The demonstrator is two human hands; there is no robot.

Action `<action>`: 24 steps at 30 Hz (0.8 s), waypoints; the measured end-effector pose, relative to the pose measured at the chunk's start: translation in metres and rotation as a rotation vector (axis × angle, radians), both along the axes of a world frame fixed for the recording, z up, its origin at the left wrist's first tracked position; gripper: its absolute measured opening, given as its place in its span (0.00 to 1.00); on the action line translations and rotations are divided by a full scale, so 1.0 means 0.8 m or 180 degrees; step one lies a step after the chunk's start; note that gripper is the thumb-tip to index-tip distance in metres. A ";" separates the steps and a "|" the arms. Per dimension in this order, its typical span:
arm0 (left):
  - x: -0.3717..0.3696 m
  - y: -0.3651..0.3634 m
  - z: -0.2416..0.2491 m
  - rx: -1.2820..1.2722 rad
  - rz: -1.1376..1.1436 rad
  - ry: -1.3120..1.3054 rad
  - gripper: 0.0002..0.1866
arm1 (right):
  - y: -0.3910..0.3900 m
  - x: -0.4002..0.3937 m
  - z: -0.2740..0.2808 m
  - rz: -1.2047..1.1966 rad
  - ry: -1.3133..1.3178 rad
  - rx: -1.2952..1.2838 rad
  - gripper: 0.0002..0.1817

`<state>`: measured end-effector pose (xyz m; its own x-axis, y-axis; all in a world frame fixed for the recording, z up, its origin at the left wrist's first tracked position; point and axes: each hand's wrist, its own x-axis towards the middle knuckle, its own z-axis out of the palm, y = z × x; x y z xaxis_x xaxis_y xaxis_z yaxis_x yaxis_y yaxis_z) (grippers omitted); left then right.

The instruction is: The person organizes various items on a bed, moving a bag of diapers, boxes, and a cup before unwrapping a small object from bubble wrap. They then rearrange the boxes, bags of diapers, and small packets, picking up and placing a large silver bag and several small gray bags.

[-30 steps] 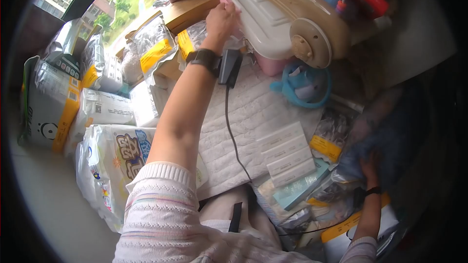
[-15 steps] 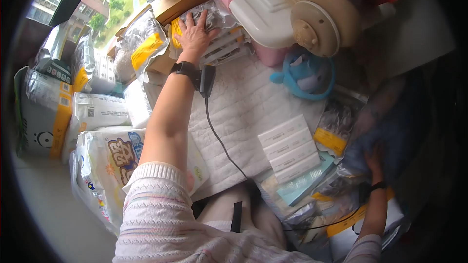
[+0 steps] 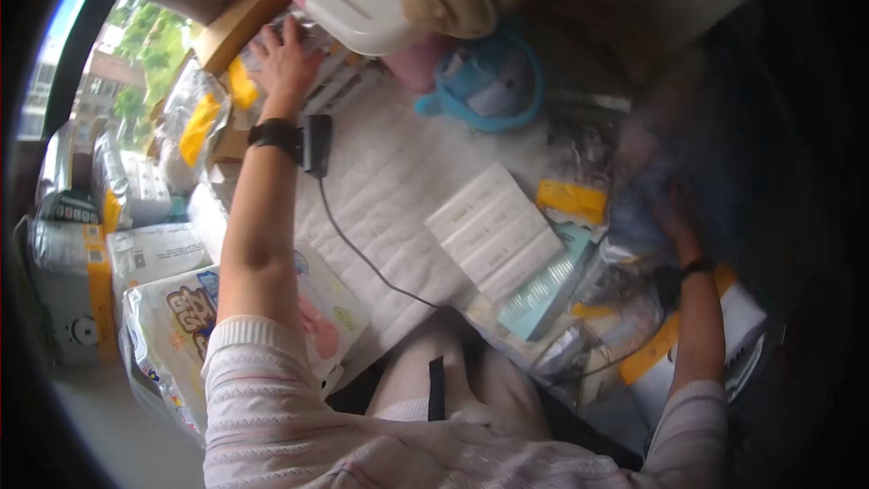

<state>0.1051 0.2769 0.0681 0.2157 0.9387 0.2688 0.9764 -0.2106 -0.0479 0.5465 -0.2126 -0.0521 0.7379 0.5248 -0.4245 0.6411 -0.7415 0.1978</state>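
Observation:
My left hand reaches forward, fingers spread, over a clear plastic pack with a yellow label beside the wooden ledge. It lies on the pack and is not wrapped round it. On the right, my right hand is against a dark blue, cloth-like thing; its fingers are blurred and partly lost in shadow. Close by lies another clear pack with a yellow label. White boxes in a row and a teal box are between my hands, on the right of the quilted white mat.
A large white printed package and several plastic packs stand along the left, below a window. At the top are a beige and white plastic piece and a blue round toy-like thing. A cable runs from my left wrist.
The view has turned to the right, so most things appear further left. My left hand stays on the pack by the ledge, and my right hand stays against the dark blue thing.

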 end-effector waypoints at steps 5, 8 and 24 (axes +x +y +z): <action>0.059 -0.171 -0.002 -0.0253 -0.1459 -0.1901 0.24 | 0.003 0.000 -0.003 -0.0329 0.0191 0.0176 0.41; 0.111 -0.328 -0.042 -0.2868 -0.1703 -0.2978 0.13 | 0.005 0.002 -0.002 -0.0341 0.0213 0.0152 0.41; 0.261 -0.611 -0.173 -0.3824 -0.1715 -0.1808 0.39 | -0.015 0.011 -0.004 -0.0086 0.0435 0.0557 0.44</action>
<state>0.3141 -0.2116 -0.0700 0.7462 0.4944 -0.4458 0.5921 -0.1868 0.7839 0.5556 -0.2247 -0.0550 0.6945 0.5801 -0.4256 0.6327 -0.7741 -0.0227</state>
